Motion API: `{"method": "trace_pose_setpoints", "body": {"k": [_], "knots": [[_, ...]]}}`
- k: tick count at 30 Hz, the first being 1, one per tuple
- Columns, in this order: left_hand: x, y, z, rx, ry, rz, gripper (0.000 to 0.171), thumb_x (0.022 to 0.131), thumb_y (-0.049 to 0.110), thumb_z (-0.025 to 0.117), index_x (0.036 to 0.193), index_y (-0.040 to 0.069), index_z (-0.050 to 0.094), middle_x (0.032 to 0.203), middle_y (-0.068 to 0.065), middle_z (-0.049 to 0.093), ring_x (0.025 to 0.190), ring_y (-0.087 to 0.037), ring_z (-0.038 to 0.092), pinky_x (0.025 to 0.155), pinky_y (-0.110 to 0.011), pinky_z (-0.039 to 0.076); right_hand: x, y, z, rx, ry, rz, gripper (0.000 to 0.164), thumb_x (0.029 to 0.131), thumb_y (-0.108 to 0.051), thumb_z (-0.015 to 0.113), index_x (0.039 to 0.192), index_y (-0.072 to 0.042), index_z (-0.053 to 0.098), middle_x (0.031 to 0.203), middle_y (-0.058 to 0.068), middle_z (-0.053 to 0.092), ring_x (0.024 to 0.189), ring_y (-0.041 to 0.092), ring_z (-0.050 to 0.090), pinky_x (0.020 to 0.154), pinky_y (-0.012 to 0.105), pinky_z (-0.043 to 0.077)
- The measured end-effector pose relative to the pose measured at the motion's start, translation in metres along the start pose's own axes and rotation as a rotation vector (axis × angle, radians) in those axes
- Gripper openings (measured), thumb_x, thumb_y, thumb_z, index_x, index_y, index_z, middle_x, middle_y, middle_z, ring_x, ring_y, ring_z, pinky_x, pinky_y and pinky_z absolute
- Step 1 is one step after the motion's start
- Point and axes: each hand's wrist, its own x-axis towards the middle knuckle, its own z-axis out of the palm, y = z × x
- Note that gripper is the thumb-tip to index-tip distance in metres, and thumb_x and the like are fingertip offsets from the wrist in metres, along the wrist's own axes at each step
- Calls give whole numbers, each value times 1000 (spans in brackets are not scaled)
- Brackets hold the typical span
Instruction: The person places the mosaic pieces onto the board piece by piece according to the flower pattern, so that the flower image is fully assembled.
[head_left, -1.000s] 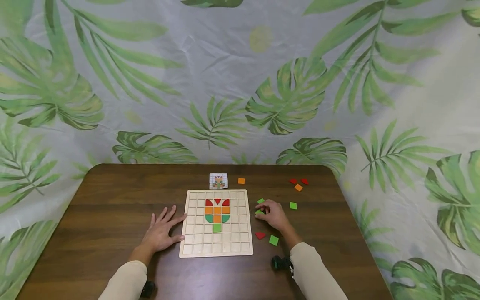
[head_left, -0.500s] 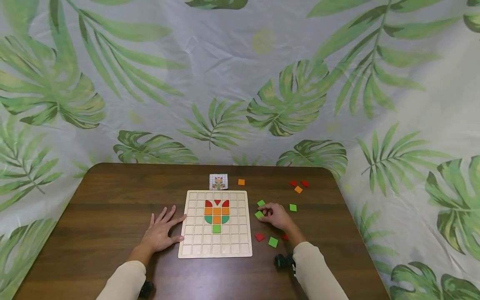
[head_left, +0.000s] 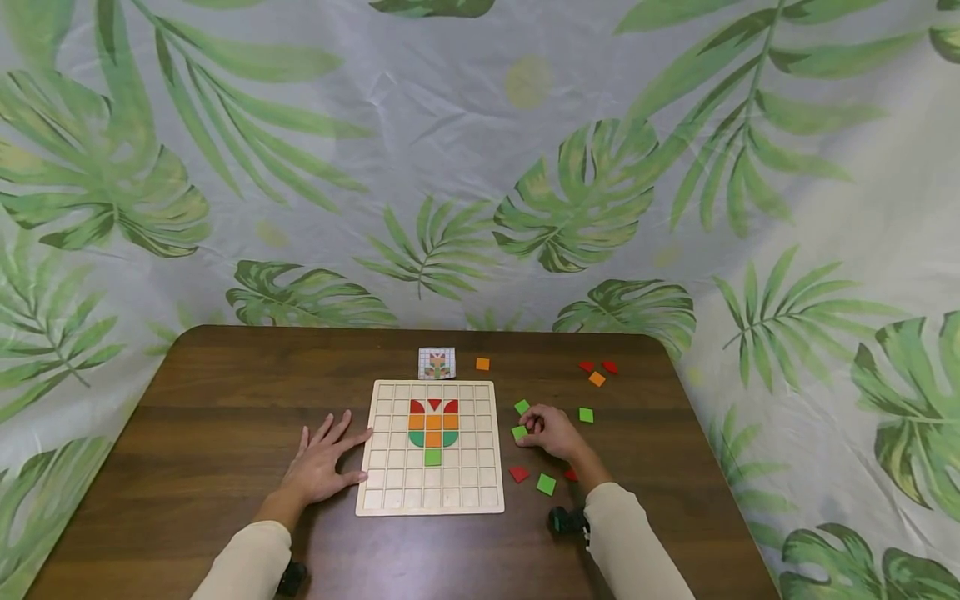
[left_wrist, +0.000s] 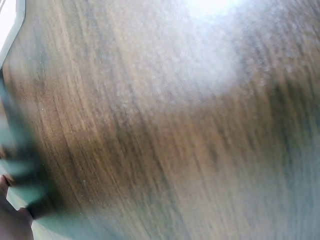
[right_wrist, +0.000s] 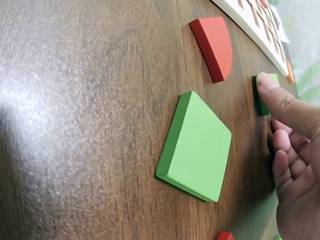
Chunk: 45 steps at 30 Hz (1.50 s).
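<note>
In the head view, the left edge of a grooved wooden board (head_left: 468, 492) is being touched by the left hand (head_left: 318, 467), its fingers being held spread and straight. Between the board and the tabletop's (head_left: 225, 392) right edge, a green tile (head_left: 519, 433) is being pinched by the thumb and fingers of the right hand (head_left: 553, 435). The tile seems square, so no long axis is being shown; its sides are being held slightly askew to the board's, which are lying roughly square to the tabletop's far edge.

In the left wrist view, mostly tabletop is being shown, the left hand being blurred and cut off.

In the right wrist view, the pinched tile is being partly covered by the thumb; the opposing finger contact is being hidden. Judging by a loose green square (right_wrist: 197, 150), lying flat beside a red quarter-round piece (right_wrist: 215, 47), the tile is probably light, stiff, sturdy and somewhat slippery, best being taken by two opposite side edges.
</note>
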Motion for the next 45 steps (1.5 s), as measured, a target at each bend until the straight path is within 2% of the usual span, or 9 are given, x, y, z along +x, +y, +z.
{"method": "trace_pose_setpoints", "body": {"k": [6, 21, 27, 38, 45], "knots": [[0, 0, 0, -7, -2, -3, 71, 76, 48, 74, 139, 21, 54, 153, -23, 30, 140, -49, 19, 107, -72, 3, 0, 1, 1, 22, 13, 0, 26, 72, -7, 85, 87, -4, 63, 76, 3, 54, 66, 14, 47, 59, 23, 41], [1, 3, -3, 19, -29, -32, 71, 78, 46, 74, 141, 22, 52, 155, -21, 27, 141, -48, 16, 107, -71, 2, -1, 4, -3, 50, 54, 29, 13, 81, -4, 76, 92, -3, 69, 77, 2, 59, 68, 16, 51, 63, 26, 45], [0, 3, -4, 22, -31, -31, 71, 78, 48, 73, 141, 21, 52, 155, -21, 27, 141, -47, 16, 107, -71, 2, -4, -4, -1, 59, 76, -29, 11, 82, -2, 73, 92, 1, 70, 82, 6, 65, 72, 14, 57, 66, 26, 50], [1, 1, -2, 25, -28, -28, 72, 78, 48, 73, 141, 22, 52, 155, -21, 27, 141, -47, 16, 107, -71, 3, -1, -31, 18, 78, 35, -72, 11, 82, -4, 74, 92, 0, 71, 81, 4, 64, 72, 13, 57, 65, 23, 50], [2, 0, -2, 31, -31, -30, 72, 78, 48, 74, 141, 22, 52, 155, -20, 27, 142, -47, 16, 107, -71, 2, 1, -48, 37, 122, -57, -97, 10, 83, -2, 73, 91, 0, 70, 79, 2, 61, 69, 11, 54, 63, 21, 49]]}}
